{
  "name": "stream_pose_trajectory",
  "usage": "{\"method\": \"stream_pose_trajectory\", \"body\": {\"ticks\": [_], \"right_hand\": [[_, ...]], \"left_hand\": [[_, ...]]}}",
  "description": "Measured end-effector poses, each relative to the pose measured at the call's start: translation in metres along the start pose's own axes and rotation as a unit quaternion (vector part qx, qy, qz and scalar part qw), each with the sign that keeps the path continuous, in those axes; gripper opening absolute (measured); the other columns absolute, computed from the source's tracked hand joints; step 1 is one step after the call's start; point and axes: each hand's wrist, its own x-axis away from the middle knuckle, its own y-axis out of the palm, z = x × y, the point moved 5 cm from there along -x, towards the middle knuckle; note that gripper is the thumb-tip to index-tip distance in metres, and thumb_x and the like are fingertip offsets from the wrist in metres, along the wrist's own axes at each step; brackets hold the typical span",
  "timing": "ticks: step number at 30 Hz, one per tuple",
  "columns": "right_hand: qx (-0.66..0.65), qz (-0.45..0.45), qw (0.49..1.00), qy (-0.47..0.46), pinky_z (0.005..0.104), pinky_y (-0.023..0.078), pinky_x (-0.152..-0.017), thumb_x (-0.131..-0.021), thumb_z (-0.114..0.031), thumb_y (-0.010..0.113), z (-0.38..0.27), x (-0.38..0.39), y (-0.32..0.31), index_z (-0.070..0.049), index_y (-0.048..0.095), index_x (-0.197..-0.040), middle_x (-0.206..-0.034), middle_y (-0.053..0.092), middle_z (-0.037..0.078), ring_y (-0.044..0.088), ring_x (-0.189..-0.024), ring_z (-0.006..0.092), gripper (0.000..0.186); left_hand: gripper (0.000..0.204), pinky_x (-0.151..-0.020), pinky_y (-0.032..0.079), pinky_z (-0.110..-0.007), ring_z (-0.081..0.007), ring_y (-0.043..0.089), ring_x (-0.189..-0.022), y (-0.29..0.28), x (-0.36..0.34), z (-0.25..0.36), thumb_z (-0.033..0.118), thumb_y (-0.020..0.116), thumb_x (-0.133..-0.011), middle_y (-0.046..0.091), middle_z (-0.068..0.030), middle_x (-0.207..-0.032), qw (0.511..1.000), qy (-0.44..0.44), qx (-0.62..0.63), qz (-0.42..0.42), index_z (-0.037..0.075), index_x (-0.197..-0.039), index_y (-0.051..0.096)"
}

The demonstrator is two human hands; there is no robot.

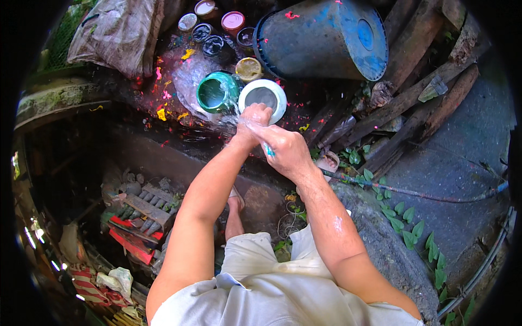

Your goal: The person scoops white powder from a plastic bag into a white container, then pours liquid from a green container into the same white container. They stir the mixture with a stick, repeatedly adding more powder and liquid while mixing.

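Observation:
My left hand (256,115) is closed, its curled fingers overlapping the near rim of a round white container (279,98) with a grey inside. What those fingers hold, if anything, is hidden. Just to the right, my right hand (286,149) is wrapped round what looks like the end of a dark hose (413,194), with a blue bit showing at the palm. Water splashes from between the hands over the left wrist and toward a green jar (232,87). That jar, wet and open-mouthed, stands against the white container's left side.
Several small paint pots, one with a pink top (233,21), stand beyond a yellowish pot (248,69). A large blue-stained bucket (310,38) lies on its side. Wooden beams (418,87) lean at right. A grey sack (117,35) sits far left; paint flecks dot the wet ground.

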Motion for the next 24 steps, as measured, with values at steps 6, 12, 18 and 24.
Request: {"method": "stream_pose_trajectory", "body": {"ticks": [6,12,18,24], "right_hand": [[0.078,0.012,0.994,-0.072,0.0503,0.063,-0.091,-0.084,0.001,0.072,-0.002,-0.007,0.011,-0.001,0.073,-0.111,-0.115,0.074,0.02,0.074,-0.108,0.0403,0.027],[0.091,-0.002,0.995,-0.046,0.0495,0.061,-0.097,-0.079,0.011,0.067,0.022,-0.006,0.01,-0.005,0.075,-0.119,-0.119,0.075,0.017,0.073,-0.111,0.0406,0.044],[0.142,-0.041,0.971,0.19,0.0564,0.061,-0.09,-0.09,-0.003,0.073,0.035,-0.009,-0.012,-0.004,0.067,-0.119,-0.108,0.075,0.023,0.076,-0.099,0.0457,0.03],[0.152,-0.144,0.948,0.238,0.0584,0.056,-0.098,-0.095,-0.01,0.077,0.089,0.012,-0.026,0.001,0.069,-0.11,-0.111,0.076,0.027,0.072,-0.112,0.0479,0.02]], "left_hand": [[0.029,-0.092,0.057,-0.054,-0.041,0.074,-0.112,0.025,-0.005,-0.012,0.024,0.076,-0.092,0.077,-0.0195,-0.114,0.987,-0.118,0.089,-0.066,0.008,-0.115,0.071],[0.027,-0.091,0.062,-0.051,-0.0364,0.08,-0.109,0.009,-0.031,-0.002,0.022,0.07,-0.096,0.08,-0.0265,-0.119,0.949,-0.072,-0.029,-0.305,0.002,-0.113,0.078],[0.033,-0.096,0.059,-0.051,-0.0461,0.075,-0.111,0.031,-0.043,-0.014,0.026,0.079,-0.089,0.079,-0.0259,-0.111,0.928,-0.16,0.335,-0.039,0.003,-0.114,0.076],[0.031,-0.091,0.06,-0.052,-0.0454,0.077,-0.1,0.017,-0.061,0.003,0.03,0.076,-0.097,0.079,-0.0274,-0.104,0.968,-0.196,0.149,-0.041,-0.001,-0.101,0.077]]}}
